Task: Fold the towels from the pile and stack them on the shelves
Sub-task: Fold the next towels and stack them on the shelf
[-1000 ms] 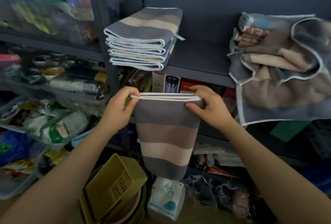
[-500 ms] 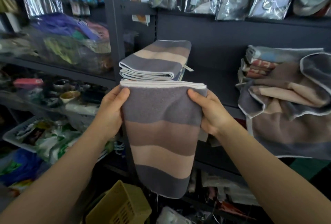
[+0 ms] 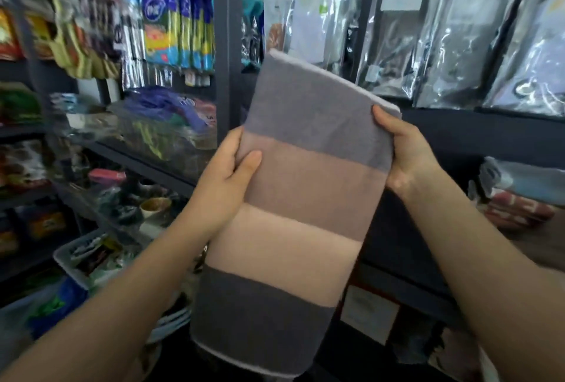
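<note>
Striped towel (image 3: pixel 305 186), between left grip (image 3: pixel 226 180), right grip (image 3: pixel 403 152)

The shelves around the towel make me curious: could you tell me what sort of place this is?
Most likely a small general shop or its stockroom. Packets hang in rows from hooks, clear bagged goods line the upper shelf, and mixed wares crowd the metal shelves. Both hands, left and right, hold a striped towel.

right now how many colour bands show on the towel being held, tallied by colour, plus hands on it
striped towel bands:
grey-lilac: 1
taupe brown: 1
peach: 1
dark grey: 1
total bands: 4
hands gripping its side edges: 2, the left hand and the right hand
</note>
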A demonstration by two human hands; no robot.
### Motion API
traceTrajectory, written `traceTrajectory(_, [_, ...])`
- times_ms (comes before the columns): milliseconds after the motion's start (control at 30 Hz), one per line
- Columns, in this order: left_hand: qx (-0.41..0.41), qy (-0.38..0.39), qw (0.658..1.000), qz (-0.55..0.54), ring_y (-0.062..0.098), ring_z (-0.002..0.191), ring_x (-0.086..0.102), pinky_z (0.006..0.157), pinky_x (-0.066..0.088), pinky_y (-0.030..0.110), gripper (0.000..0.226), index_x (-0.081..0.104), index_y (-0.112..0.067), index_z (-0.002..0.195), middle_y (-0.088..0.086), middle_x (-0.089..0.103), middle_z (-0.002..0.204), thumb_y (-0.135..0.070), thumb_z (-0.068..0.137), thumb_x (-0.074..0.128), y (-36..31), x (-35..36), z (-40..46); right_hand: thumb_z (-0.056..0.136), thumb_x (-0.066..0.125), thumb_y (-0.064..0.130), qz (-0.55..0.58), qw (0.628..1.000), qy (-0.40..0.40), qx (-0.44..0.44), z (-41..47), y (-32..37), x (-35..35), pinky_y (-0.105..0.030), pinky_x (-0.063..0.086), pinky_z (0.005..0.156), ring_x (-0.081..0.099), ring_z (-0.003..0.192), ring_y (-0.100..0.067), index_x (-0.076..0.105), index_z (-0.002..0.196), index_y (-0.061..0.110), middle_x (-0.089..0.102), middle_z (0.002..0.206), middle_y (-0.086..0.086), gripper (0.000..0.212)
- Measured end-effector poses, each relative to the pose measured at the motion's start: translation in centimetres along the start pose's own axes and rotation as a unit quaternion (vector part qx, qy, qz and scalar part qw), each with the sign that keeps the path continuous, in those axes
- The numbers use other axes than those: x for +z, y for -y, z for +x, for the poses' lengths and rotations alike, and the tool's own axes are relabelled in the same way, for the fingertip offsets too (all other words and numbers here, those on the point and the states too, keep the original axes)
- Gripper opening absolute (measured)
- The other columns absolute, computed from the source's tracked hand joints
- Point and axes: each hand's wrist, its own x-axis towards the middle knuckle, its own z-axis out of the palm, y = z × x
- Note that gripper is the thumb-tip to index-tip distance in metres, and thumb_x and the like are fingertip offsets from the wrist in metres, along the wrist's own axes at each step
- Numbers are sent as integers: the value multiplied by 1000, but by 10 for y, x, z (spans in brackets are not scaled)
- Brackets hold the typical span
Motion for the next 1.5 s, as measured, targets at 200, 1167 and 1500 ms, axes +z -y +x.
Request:
traceTrajectory(200, [-23, 67, 997, 37, -7, 69, 56, 63, 42, 10, 20, 54, -26, 90, -19, 61, 75, -10, 96, 44, -29, 22, 118, 95, 43, 17, 35, 999, -24, 5, 82, 40, -21, -31, 57, 55, 68, 58, -20, 63, 91, 9, 71, 69, -7, 22])
traceTrajectory(1167, [-235, 286, 813, 449, 23, 111, 50, 91, 37, 32, 44, 42, -11, 128, 9, 50, 130, -40, 95, 44, 141, 94, 205, 90, 59, 23, -276, 945, -156, 81, 223, -31, -130, -36, 53, 63, 57, 78, -26, 54, 111, 1, 58, 93, -15, 32])
traceTrajectory(1500, [65, 367, 868, 330, -3, 113, 44, 97, 24, 3, 41, 59, -21, 122, -13, 54, 121, -46, 92, 44, 53, 68, 91, 87, 61, 28, -294, 946, -128, 42, 150, -56, -95, -18, 44, 38, 57, 75, -16, 41, 110, 18, 54, 106, -8, 32])
